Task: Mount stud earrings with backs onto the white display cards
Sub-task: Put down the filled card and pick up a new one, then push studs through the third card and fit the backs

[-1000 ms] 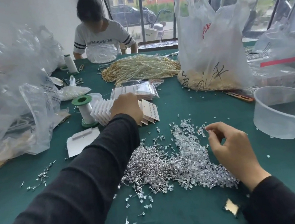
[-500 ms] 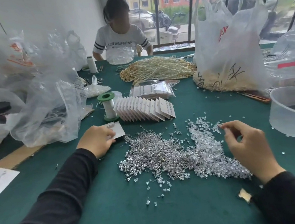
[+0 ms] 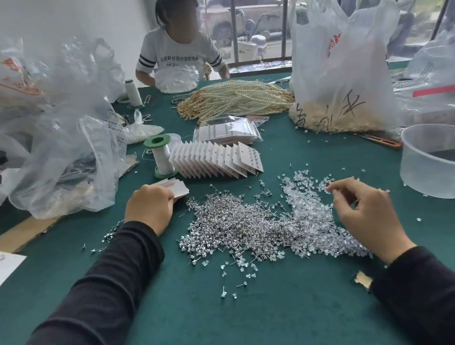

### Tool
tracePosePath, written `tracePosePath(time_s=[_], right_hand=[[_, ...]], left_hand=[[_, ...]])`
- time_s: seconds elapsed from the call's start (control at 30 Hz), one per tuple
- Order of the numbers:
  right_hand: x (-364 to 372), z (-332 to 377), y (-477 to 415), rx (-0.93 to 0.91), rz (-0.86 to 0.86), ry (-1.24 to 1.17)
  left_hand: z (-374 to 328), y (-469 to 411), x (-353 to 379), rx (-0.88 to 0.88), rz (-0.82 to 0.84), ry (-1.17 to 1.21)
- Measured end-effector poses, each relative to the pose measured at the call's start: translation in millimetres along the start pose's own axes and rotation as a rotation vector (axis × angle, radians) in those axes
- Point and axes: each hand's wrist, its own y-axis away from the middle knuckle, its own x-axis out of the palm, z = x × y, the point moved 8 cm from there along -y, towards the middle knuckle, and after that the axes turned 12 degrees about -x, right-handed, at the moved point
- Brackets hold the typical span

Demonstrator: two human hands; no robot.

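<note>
Stud earrings (image 3: 228,225) lie heaped in a silvery pile at the middle of the green counter (image 3: 257,329), with the clear backs (image 3: 310,207) spilled beside them toward the right, the two heaps running into each other, probably so both parts sit within one short reach. A few white display cards (image 3: 177,189) sit just beyond the pile toward the left; the left hand (image 3: 149,206) rests on their near edge with fingers curled over it, seemingly pinning or gathering one card, though whether it truly grips cannot be told. The right hand (image 3: 362,206) hovers over the backs with thumb and forefinger pinched together; something tiny may be between them, but it is too small to make out. Farther back, a fanned row of filled cards (image 3: 215,159) stands overlapping beside a green-topped thread spool (image 3: 160,158), likely stacked that way to keep mounted studs from snagging. A clear plastic tub (image 3: 446,159) waits near the right edge. A person sits at the counter's far side.
</note>
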Motion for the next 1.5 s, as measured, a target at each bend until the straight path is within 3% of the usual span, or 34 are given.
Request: tracePosePath(time_s=[0.1, 0.2, 0.27, 0.33, 0.4, 0.47, 0.53, 0.6, 0.67, 0.77, 0.83, 0.9, 1.07, 1.3, 1.5], right_hand=[[-2, -1, 0, 0.018, -0.021, -0.005], [-10, 5, -1, 0.013, -0.112, -0.034], [-16, 11, -1, -0.006, -0.173, -0.096], [-10, 21, -1, -0.023, -0.091, -0.259], [11, 32, 4, 0.049, 0.088, -0.547], [28, 35, 9, 0.194, 0.152, -0.828], [30, 29, 11, 0.346, 0.038, -1.073], [22, 16, 10, 0.452, -0.120, -1.210], [13, 9, 4, 0.448, -0.190, -1.208], [4, -10, -4, 0.468, -0.305, -1.051], [1, -26, -4, 0.521, -0.371, -0.890], [2, -35, -2, 0.513, -0.373, -0.761], [7, -32, -4, 0.335, -0.297, -0.537], [6, -28, 2, 0.311, -0.284, -0.532], [0, -24, 2, 0.303, -0.267, -0.562]], left_hand=[[1, 2, -20, -0.028, -0.086, 0.162], [-12, 20, -71, -0.004, -0.364, 0.355], [-22, 37, -100, -0.048, -0.433, 0.665], [-40, 42, -94, -0.180, -0.176, 1.191], [-78, 49, -71, -0.244, 0.204, 1.454], [-115, 60, -54, -0.164, 0.480, 1.448], [-138, 69, -40, -0.069, 0.668, 1.445], [-145, 70, -34, 0.021, 0.750, 1.409], [-144, 65, -37, 0.171, 0.703, 1.205], [-137, 58, -38, 0.401, 0.496, 0.655], [-135, 65, -22, 0.494, 0.507, 0.356], [-137, 75, -3, 0.536, 0.536, 0.224], [-139, 68, -9, 0.503, 0.293, 0.471], [-133, 64, -13, 0.403, 0.309, 0.656], [-126, 62, -23, 0.385, 0.249, 0.663]])
